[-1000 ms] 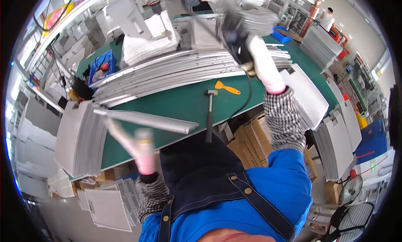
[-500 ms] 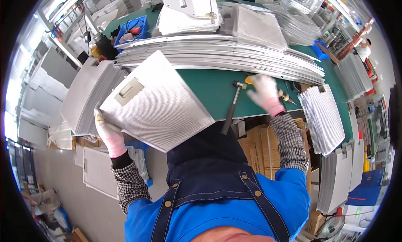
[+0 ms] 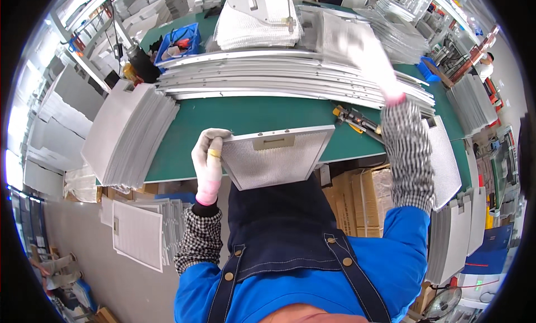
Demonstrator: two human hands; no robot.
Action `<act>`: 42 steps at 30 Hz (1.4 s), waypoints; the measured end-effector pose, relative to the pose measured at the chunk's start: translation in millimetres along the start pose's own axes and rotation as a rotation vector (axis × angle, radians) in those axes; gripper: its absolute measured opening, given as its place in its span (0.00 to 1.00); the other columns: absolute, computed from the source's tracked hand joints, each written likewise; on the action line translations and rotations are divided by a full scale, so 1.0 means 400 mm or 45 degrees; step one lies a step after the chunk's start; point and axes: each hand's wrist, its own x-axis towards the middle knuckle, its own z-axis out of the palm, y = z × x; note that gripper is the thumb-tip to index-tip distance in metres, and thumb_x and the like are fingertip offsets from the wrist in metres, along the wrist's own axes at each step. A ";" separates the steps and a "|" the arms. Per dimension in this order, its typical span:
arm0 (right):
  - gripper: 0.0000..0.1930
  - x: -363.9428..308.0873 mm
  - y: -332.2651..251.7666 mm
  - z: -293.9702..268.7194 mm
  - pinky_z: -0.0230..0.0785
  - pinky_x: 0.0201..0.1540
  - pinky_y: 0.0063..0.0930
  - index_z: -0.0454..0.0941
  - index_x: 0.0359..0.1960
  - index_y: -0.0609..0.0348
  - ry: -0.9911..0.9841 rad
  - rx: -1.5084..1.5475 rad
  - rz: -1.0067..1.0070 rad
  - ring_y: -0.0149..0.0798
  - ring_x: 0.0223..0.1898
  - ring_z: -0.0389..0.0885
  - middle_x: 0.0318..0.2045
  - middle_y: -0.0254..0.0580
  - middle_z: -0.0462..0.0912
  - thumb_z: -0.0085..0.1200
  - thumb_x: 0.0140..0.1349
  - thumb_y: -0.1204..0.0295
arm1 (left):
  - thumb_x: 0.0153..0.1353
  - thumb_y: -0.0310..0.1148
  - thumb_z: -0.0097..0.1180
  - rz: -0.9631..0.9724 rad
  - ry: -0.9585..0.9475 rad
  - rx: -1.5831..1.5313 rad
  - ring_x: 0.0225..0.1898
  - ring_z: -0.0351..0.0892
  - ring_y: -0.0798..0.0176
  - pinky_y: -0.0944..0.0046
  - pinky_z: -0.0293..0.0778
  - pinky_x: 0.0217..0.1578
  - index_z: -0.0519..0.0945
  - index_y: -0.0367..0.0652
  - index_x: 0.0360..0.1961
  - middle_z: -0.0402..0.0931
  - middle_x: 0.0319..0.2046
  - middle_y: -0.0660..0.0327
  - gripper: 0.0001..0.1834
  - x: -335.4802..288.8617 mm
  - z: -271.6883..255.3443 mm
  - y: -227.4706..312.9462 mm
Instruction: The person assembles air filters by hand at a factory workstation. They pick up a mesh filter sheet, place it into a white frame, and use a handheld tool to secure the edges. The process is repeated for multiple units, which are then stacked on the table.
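Observation:
My left hand (image 3: pixel 207 161), in a white glove, grips the upper left corner of a framed metal mesh panel (image 3: pixel 271 164). The panel is tilted at the table's front edge, close to my apron, with a small rectangular recessed plate along its upper edge. My gloved right hand (image 3: pixel 373 63) is stretched forward over the far right of the table, above the long metal strips and by the clear-wrapped mesh sheets (image 3: pixel 335 35). Motion smears its fingers. Hand tools (image 3: pixel 357 122), a hammer apparently among them, lie in a cluster right of the panel.
Long metal frame strips (image 3: pixel 251 72) are piled across the green table (image 3: pixel 195 116). Stacked panels stand at left (image 3: pixel 120 133) and right (image 3: pixel 444 161). Behind the strips are a blue bin (image 3: pixel 178 42) and a machine (image 3: pixel 251 5) over mesh sheets. Cardboard boxes (image 3: pixel 357 203) sit below the table.
My left hand brought the panel right and tipped it, so it appears foreshortened. My right hand moved from the tools up and forward. The hammer no longer lies at the table's front edge.

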 end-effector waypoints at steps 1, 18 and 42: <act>0.27 0.090 -0.073 -0.009 0.66 0.66 0.42 0.73 0.65 0.58 0.257 0.166 -0.127 0.55 0.66 0.72 0.65 0.61 0.72 0.53 0.70 0.56 | 0.69 0.27 0.54 0.048 -0.036 0.151 0.42 0.80 0.68 0.65 0.75 0.45 0.81 0.40 0.49 0.82 0.40 0.60 0.10 0.017 0.002 0.033; 0.10 0.168 -0.480 0.070 0.68 0.32 0.19 0.78 0.40 0.54 0.215 1.462 -0.141 0.23 0.30 0.76 0.31 0.29 0.78 0.55 0.71 0.61 | 0.50 0.39 0.71 0.750 -0.313 1.184 0.28 0.78 0.63 0.60 0.71 0.31 0.83 0.53 0.43 0.77 0.27 0.68 0.18 0.037 0.099 0.083; 0.32 -0.343 -0.039 -0.068 0.71 0.55 0.35 0.68 0.65 0.68 -0.001 0.247 0.148 0.42 0.49 0.81 0.47 0.51 0.82 0.46 0.75 0.51 | 0.69 0.35 0.62 0.235 0.262 0.266 0.35 0.75 0.75 0.72 0.72 0.39 0.81 0.33 0.45 0.81 0.35 0.64 0.13 0.241 -0.066 0.189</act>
